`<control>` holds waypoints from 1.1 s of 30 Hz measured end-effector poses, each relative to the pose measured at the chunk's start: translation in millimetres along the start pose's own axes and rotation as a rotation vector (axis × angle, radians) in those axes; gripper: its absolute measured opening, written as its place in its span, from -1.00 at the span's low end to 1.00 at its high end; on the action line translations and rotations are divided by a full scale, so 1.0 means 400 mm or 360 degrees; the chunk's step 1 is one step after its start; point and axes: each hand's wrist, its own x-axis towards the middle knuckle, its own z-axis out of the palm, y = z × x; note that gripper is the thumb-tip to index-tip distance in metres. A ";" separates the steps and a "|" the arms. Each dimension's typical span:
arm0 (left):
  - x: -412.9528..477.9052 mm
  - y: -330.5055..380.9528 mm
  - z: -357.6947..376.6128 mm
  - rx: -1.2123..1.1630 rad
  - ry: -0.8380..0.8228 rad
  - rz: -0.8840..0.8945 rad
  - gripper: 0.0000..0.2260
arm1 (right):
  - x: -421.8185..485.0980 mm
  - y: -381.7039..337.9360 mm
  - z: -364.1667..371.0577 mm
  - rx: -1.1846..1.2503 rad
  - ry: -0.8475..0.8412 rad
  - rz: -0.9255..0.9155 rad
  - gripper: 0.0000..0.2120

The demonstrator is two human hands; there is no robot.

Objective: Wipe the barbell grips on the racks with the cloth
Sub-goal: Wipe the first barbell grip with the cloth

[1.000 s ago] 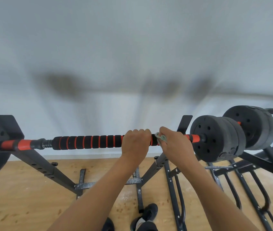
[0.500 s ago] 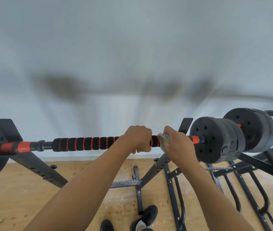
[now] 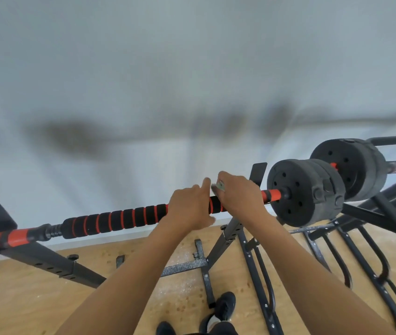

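Wiping the right end of the barbell grip (image 3: 119, 220), by the weight plates (image 3: 301, 192), cloth (image 3: 220, 184) bunched in the clenched right hand (image 3: 240, 197), parking a slack, uncurled left hand (image 3: 189, 206) alongside (touching? hard to say). Probably needing a leftward slide next.

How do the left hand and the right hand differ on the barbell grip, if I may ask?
The left hand holds nothing, while the right hand grips the cloth. The left hand has a finger raised off the barbell grip; the right hand curls over it. The right hand sits nearer the weight plates than the left hand. Both lie over the same grip.
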 end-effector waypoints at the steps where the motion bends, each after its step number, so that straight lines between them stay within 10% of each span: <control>1: 0.016 0.000 -0.024 -0.0151 -0.0224 -0.0041 -0.40 | -0.019 0.006 -0.002 0.0027 -0.0015 0.0005 -0.81; 6: 0.055 0.006 -0.040 -0.0239 -0.0573 -0.0096 -0.84 | -0.116 0.044 -0.022 -0.0118 -0.0099 -0.0061 -0.79; 20: -0.011 0.032 0.082 0.0332 0.0565 -0.0037 -0.75 | 0.059 0.024 -0.021 0.0158 -0.0105 0.0024 -0.80; 26: 0.055 0.027 -0.029 -0.0078 -0.0232 -0.0125 -0.44 | -0.087 0.058 -0.014 0.0273 -0.0029 0.0130 -0.83; 29: 0.094 0.026 -0.066 -0.0496 -0.0919 -0.0178 -0.66 | -0.135 0.076 0.003 0.0191 -0.0027 0.0144 -0.85; 33: 0.082 0.030 -0.029 -0.0201 -0.0553 -0.0149 -0.93 | -0.165 0.094 0.002 0.0342 0.0051 0.0079 -0.84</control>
